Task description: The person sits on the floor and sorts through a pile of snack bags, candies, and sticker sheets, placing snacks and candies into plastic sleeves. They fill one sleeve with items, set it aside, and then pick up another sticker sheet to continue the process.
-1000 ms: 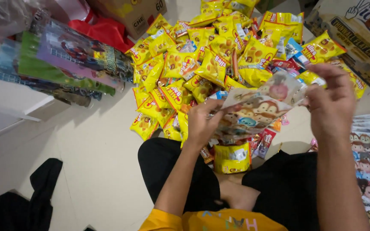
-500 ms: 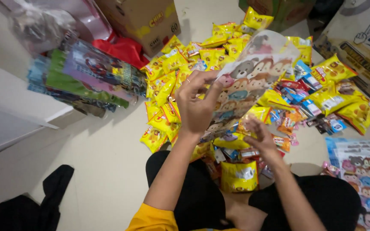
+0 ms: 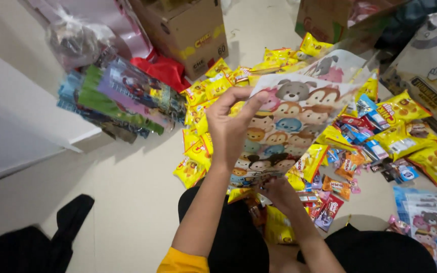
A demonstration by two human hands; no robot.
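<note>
My left hand (image 3: 231, 126) grips the upper left edge of a cartoon-animal printed bag (image 3: 289, 126) and holds it up over my lap. My right hand (image 3: 276, 192) is at the bag's lower edge, partly hidden beneath it, fingers closed on that edge. Behind the bag, a heap of yellow snack packets (image 3: 213, 86) spreads over the floor, with small red and blue candy packets (image 3: 360, 136) mixed in on the right.
A stack of flat printed bags (image 3: 122, 96) lies at the left beside a white shelf (image 3: 21, 126). Cardboard boxes (image 3: 188, 30) stand at the back. More cartoon bags (image 3: 431, 222) lie at the right edge. Black cloth (image 3: 51, 237) is at lower left.
The bag has been lifted and spread out flat in front of me. My right hand dropped from the bag's right side to its bottom edge. The view shifted right.
</note>
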